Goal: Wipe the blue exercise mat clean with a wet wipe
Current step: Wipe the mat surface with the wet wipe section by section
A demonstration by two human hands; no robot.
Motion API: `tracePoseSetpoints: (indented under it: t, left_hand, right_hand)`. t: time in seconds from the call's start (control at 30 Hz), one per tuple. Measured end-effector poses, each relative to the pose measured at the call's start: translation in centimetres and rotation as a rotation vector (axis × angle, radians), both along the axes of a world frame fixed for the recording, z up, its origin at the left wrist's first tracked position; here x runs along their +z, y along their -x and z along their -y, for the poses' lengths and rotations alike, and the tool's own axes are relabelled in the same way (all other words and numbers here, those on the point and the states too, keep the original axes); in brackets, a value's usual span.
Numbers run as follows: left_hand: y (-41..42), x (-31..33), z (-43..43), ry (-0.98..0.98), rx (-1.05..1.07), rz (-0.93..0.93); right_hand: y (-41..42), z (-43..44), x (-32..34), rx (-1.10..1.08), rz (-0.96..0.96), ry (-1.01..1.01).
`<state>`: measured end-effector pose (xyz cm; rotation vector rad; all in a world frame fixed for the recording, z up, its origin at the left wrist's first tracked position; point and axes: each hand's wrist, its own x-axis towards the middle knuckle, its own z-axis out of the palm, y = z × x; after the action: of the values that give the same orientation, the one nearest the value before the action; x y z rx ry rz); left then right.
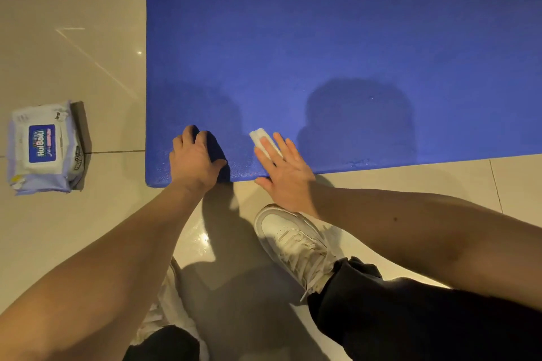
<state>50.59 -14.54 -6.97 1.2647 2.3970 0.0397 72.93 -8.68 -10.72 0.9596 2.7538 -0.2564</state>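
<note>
Blue exercise mat [322, 38]: lies flat on the tiled floor [88, 53], its near left corner just in front of the person, and runs out of frame to the right.

Step in hand, as judged: wiping the strip along the near edge.
- Right hand [283, 168] lies flat, fingers straight and a little spread, pressing a folded white wet wipe [261, 139] onto the mat. Part of the wipe shows past the fingertips.
- Left hand [193, 157] sits on the mat nearer the corner, fingers bent with the tips on the foam, gripping nothing. It looks like a brace.

To do it well:
- Keep the whole palm's weight on the wipe so it does not bunch or slide out from under the fingers.
- Work in straight overlapping passes from the corner outward, and hold the mat down with the left hand so it does not creep on the glossy tile.
- Refold the wipe to a fresh face once it drags. The pack of wet wipes [44, 146] lies on the floor well to the left, within reach.
- Keep the white sneaker [293, 237] off the cleaned strip; it stands just short of the mat's edge.

Mat appearance:
- Deep blue with a fine pebbled texture, edges straight, no curl seen.
- A faint sheen and small glints lie along the near edge — possibly moisture, not certain.
- Dark patches near the hands read as shadow.
- One pale speck lies right of centre.
</note>
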Motion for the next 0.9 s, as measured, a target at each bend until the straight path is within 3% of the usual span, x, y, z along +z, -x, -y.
tracePoseSetpoints:
  t: [0.27, 0.37, 0.47, 0.57, 0.67, 0.8, 0.9]
  left_hand:
    - [-0.7, 0.2, -1.2, 0.096, -0.019, 0.025]
    - [-0.8, 0.4, -1.6, 0.118, -0.009, 0.026]
    - [-0.9, 0.6, -1.8, 0.128, -0.009, 0.006]
    - [-0.5, 0.5, -1.8, 0.11, -0.016, 0.006]
    - [-0.1, 0.4, -1.9, 0.073, -0.015, 0.02]
    - [0.4, 0.3, -2.3, 0.022, 0.009, 0.024]
    - [1.0, 0.1, -3.1, -0.013, 0.011, 0.015]
  right_hand:
    - [-2.6, -3.7, 1.5, -0.42, 0.072, 0.144]
    - [1.3, -1.8, 2.5, -0.351, -0.178, 0.262]
    - [4.4, -0.4, 1.9, -0.114, -0.036, 0.255]
    - [3.4, -2.3, 0.8, -0.021, 0.014, 0.174]
    - [1.0, -4.7, 0.4, -0.145, 0.021, 0.069]
    - [2.9, -5.5, 0.8, -0.445, 0.084, 0.078]
    - [6.5, -3.7, 1.1, -0.302, -0.088, 0.144]
